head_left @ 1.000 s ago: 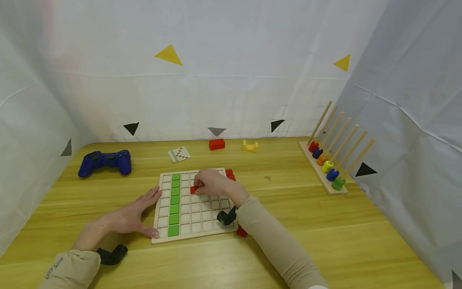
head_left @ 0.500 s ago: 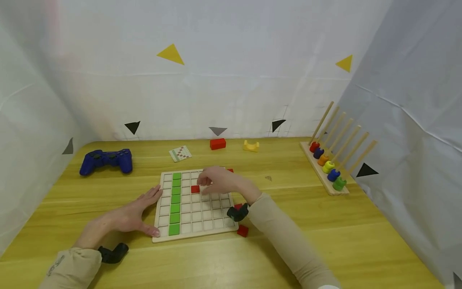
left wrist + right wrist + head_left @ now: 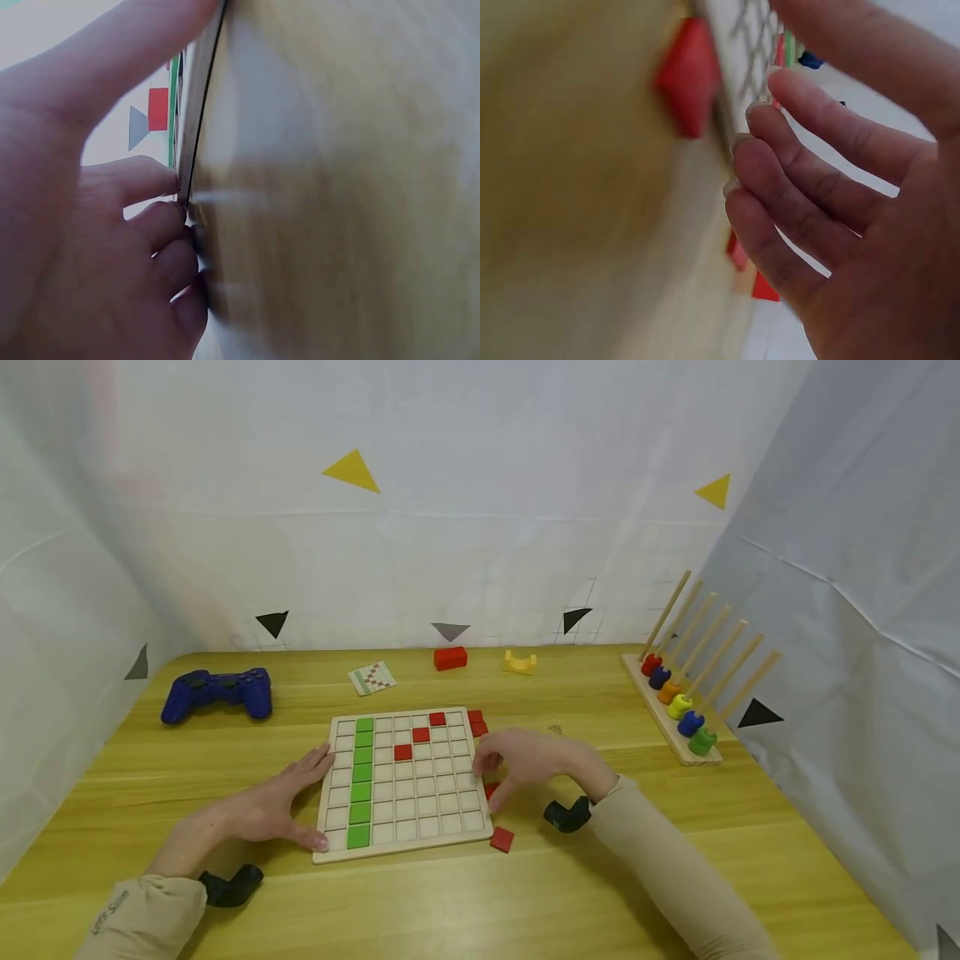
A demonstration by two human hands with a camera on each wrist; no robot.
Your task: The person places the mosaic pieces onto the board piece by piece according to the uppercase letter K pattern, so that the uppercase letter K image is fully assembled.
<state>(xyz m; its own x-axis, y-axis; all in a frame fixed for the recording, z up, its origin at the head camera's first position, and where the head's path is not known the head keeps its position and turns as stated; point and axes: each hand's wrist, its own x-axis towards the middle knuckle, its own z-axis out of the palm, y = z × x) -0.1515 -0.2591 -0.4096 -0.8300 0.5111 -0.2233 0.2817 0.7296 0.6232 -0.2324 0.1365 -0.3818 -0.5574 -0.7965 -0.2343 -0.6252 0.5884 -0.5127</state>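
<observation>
A wooden grid board lies on the table, a column of green tiles toward its left side. Three red tiles sit in its cells on a diagonal up to the right. My left hand rests along the board's left edge, fingers spread, thumb on the near corner. Over the right edge hovers my right hand, fingers gently bent and nothing between them. Beside that edge lie loose red tiles: a near one, a partly hidden one below the hand, and a far group.
Behind the board are a small pattern card, a red block and a yellow arched block. A blue game controller lies at the left. A peg stand with coloured beads stands at the right.
My right hand has let go of a red tile in the board and moved right, toward the loose tiles, uncovering the red diagonal. My left hand has stayed in place.
</observation>
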